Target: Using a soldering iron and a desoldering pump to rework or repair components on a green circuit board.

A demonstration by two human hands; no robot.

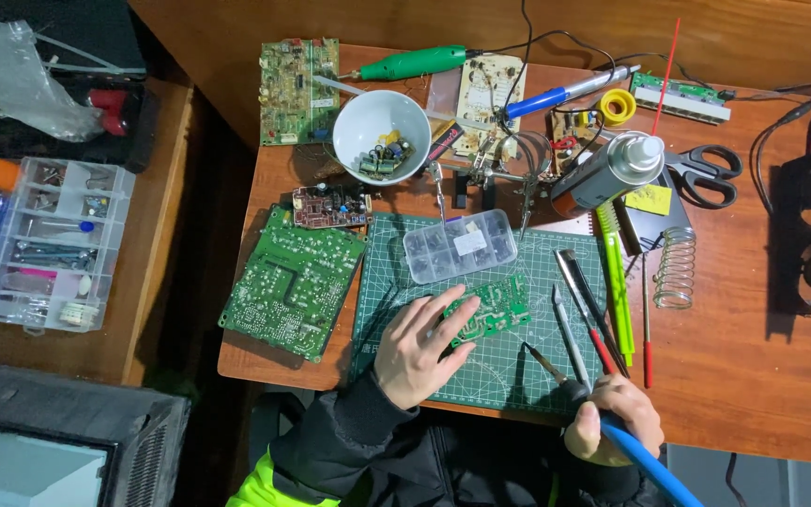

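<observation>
Pressing flat on the small green circuit board [492, 308], the left hand [417, 349] has its fingers spread and extended, pinning the board's near-left end to the green cutting mat [396, 253] rather than gripping it. The right hand [612, 422] is closed around the blue handle of a soldering iron [556, 374], whose dark tip points up-left and hovers over the mat just right of the board, not touching it. As I judge it, the work on this board is at an early or middle point: the board is steadied and the iron is brought near, yet no contact with a joint shows.

The board is small, roughly rectangular, tilted on the mat, with pale tracks and solder pads facing up; finer detail is too small to tell. Just beyond the board lies a clear plastic parts box [460, 246]. Right of the board lie tweezers [567, 330] and green-handled tools [618, 291]. Further beyond the board, off the mat, stands a white bowl [357, 122] of loose components.
</observation>
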